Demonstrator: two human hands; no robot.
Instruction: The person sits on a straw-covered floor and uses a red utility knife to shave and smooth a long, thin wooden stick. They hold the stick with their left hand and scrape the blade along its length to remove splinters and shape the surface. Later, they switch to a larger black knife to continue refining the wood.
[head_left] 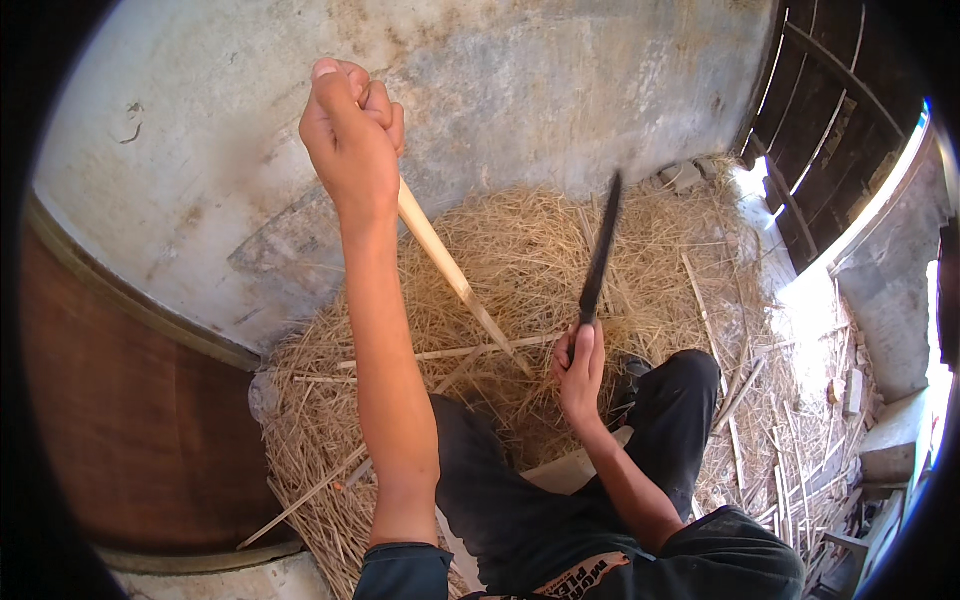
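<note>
My left hand [352,135] is raised high in front of the wall, its fingers closed round the upper end of a pale wooden stick [436,247]. The stick slants down to the right, and its lower end reaches the straw between my knees. Lower and to the right, my right hand [582,372] grips the handle of a dark, long-bladed knife [602,250]. Its blade points up and slightly right, apart from the stick, and looks a little blurred. Which edge of the blade is sharp cannot be made out.
Loose straw [510,225] covers the floor around my legs, with thin sticks [735,455] scattered in it. A stained plaster wall [480,110] rises ahead. A brown panel [140,400] stands at the left, a dark slatted door [820,110] at the far right. Bricks [853,392] lie along the right side.
</note>
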